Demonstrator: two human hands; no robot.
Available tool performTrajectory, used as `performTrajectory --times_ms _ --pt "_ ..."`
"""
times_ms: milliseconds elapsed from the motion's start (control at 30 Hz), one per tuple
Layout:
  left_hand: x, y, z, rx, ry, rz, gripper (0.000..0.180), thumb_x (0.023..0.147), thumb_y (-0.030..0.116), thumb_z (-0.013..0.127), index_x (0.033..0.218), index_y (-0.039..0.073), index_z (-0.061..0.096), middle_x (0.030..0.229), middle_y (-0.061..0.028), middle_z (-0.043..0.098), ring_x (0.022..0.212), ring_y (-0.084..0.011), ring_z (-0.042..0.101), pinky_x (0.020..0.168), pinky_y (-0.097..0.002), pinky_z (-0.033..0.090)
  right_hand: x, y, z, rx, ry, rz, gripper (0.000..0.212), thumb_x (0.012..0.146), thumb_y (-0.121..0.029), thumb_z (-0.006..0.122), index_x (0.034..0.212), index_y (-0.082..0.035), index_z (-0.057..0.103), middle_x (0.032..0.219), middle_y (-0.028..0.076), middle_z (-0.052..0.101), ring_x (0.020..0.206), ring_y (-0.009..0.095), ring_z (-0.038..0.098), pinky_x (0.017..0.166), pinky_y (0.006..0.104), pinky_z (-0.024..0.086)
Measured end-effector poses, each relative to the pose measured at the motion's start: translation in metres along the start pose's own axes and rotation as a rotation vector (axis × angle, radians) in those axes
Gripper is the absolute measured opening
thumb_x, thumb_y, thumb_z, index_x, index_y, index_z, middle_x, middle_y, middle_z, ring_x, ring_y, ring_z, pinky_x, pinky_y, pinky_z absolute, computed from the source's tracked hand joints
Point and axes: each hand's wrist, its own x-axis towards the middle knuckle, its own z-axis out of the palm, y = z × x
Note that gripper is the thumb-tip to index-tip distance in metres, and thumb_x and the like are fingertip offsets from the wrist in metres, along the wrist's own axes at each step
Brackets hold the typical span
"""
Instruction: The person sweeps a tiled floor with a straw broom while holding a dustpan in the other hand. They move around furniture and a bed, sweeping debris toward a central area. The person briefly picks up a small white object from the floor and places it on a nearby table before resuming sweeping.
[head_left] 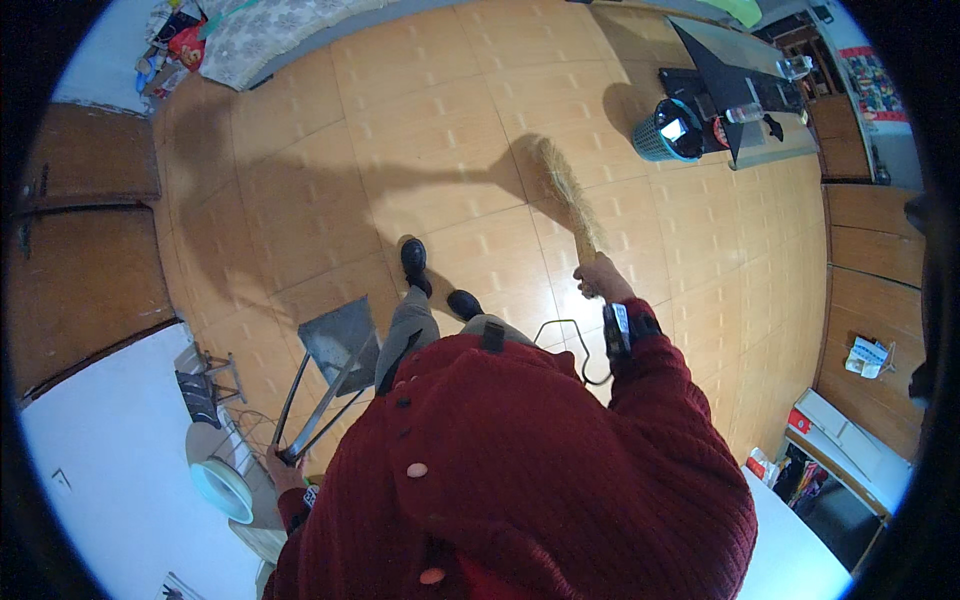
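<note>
"What is the right hand (604, 279) doing?"

"Its fingers are wrapped around the narrow end of a straw broom (566, 190). The broom reaches forward from the hand, over the tiled floor (440, 130), with its bushy end farthest away. I can't tell whether the bristles touch the tiles."

"And the left hand (286, 473)?"

"Low and to the left, partly hidden by the sleeve. Its fingers are closed on the top of a metal dustpan's (335, 335) long handle. The pan itself is beside the person's left leg, well apart from the broom."

"What else is around?"

"Ahead on the right is a blue waste basket (651, 142) with a dark liner, just beside a low, dark desk (772, 151) that carries a clear bottle (744, 113). A bed (265, 40) with a patterned cover is at the far left. Nearer, on the left, I see a pale basin (226, 491)."
</note>
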Motion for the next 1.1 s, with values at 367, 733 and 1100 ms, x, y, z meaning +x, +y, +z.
performTrajectory --times_ms 367,733,1100 --pt "0.138 0.071 0.083 -0.008 -0.095 -0.255 0.02 0.074 0.033 0.053 0.074 0.017 0.042 0.065 -0.0025 0.049 0.063 -0.0202 0.05 0.065 -0.0403 0.038 0.027 -0.108 0.187 -0.396 -0.145 -0.023 0.033 0.065 -0.005 0.061 0.097 -0.006 0.05 0.064 0.015 0.058 0.055 0.023 0.06 0.041 0.0358 0.046" --pt "0.177 0.161 0.186 0.259 -0.484 -0.274 0.023 0.076 0.036 0.05 0.077 0.014 0.042 0.069 -0.0047 0.053 0.067 -0.0196 0.049 0.069 -0.0392 0.037 -0.044 -0.101 0.11 -0.095 0.004 -0.119 0.053 0.065 -0.001 0.061 0.111 -0.01 0.037 0.06 0.007 0.051 0.044 0.015 0.05 0.034 0.0293 0.04" --pt "0.159 0.19 0.298 0.314 -0.365 -0.195 0.022 0.073 0.033 0.051 0.074 0.014 0.039 0.072 -0.004 0.045 0.072 -0.0202 0.043 0.065 -0.0403 0.037 -0.054 -0.001 -0.011 0.349 0.325 0.133 0.021 0.07 -0.006 0.06 0.087 0.001 0.049 0.057 0.01 0.052 0.04 0.017 0.049 0.032 0.0294 0.037"
